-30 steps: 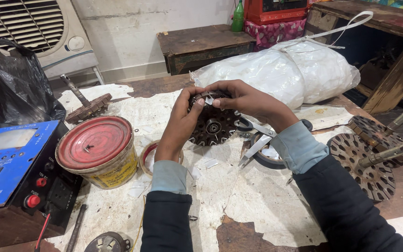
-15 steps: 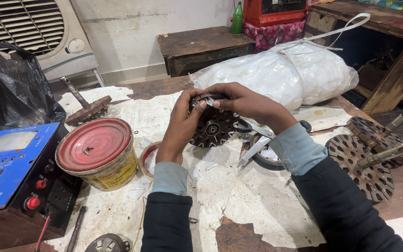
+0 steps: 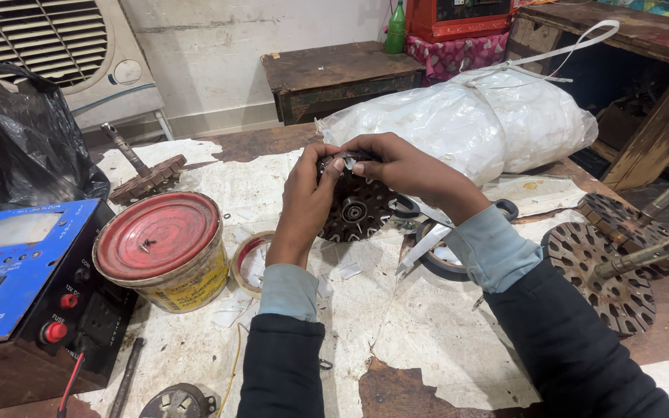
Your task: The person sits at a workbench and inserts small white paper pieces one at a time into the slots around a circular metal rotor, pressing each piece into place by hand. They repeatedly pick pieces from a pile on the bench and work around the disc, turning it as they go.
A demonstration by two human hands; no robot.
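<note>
Stator core, dark, toothed: I see both grips closed on it, left hand and right hand. Red-lidded tin sits left of it; white sack behind.

A pale, scuffed wall backs the workshop. A low dark wooden bench stands against it, an air cooler to its left. A wooden table fills the right corner.

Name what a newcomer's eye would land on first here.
Both hands, left hand and right hand, hold a dark toothed motor core upright at centre. Left of them stands a red-lidded tin; behind them lies a bulging white plastic sack.
</note>
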